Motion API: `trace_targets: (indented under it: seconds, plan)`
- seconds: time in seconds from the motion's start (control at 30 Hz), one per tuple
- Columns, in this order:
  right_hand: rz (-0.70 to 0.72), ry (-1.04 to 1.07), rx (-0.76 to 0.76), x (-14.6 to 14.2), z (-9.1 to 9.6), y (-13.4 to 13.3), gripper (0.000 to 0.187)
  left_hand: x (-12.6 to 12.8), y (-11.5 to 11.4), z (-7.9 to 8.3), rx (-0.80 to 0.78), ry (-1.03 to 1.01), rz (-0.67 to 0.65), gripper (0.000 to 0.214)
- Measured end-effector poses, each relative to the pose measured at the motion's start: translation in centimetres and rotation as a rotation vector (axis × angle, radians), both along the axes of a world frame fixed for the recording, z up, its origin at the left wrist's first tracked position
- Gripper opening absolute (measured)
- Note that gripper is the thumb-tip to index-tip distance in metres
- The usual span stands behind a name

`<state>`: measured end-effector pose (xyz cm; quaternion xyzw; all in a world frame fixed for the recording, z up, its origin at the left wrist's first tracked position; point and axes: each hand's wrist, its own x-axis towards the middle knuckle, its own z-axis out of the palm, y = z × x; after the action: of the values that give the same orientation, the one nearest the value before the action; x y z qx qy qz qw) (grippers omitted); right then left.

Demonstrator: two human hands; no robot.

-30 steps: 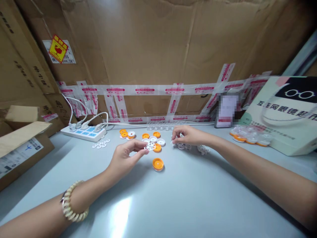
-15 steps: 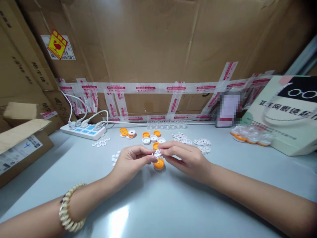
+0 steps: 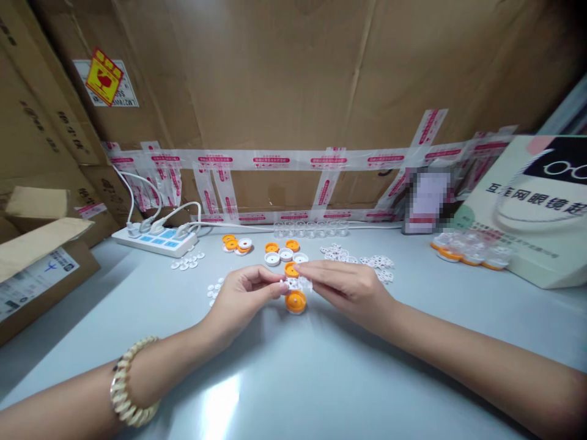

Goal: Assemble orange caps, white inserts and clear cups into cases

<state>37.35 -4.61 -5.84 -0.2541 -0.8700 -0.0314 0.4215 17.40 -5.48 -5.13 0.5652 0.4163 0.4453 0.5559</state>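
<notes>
Between the thumb and fingers of my left hand is a small white plastic piece with holes. My right hand is at the piece's right end, its fingers stretched out and its thumb lower down; whether they touch the piece I cannot tell. Just below the piece, an orange round cup with a white underside and a small pin at its middle rests on the table. Another orange cup stands right behind the piece, partly covered by my right fingertips.
More orange and white cups stand farther back. White perforated pieces lie to the right, small white discs to the left. Clear caps line the back. A power strip, a phone and a paper bag edge the table.
The right fingers have spread from their pinch and straightened, so more of the white piece shows. My left hand keeps its hold. The view has shifted slightly.
</notes>
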Motion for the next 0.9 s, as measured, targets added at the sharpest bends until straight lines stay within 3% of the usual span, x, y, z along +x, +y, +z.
trace_targets:
  seconds: [0.13,0.3,0.5,0.7,0.8,0.9]
  plan:
    - [-0.091,0.086,-0.176,0.0,0.1,0.4,0.031,0.1,-0.1,-0.3,0.005,-0.016,-0.096,0.017]
    - [-0.052,0.004,-0.097,-0.5,-0.8,0.1,0.027,0.4,-0.4,-0.9,-0.141,-0.168,-0.186,0.023]
    - [0.063,-0.006,-0.108,-0.6,-0.6,-0.1,0.028,0.0,0.1,-0.8,-0.171,-0.185,-0.250,0.018]
    - [0.331,-0.064,-0.522,0.1,1.2,-0.2,0.036,-0.7,0.7,-0.4,-0.190,-0.121,-0.365,0.013]
    - [0.301,-0.013,-0.658,0.1,1.3,-0.2,0.026,-0.8,0.9,-0.6,-0.190,-0.104,-0.392,0.011]
    - [0.217,0.085,-0.818,-0.1,1.1,-0.1,0.018,-0.7,1.1,-0.9,-0.184,-0.087,-0.337,0.011]
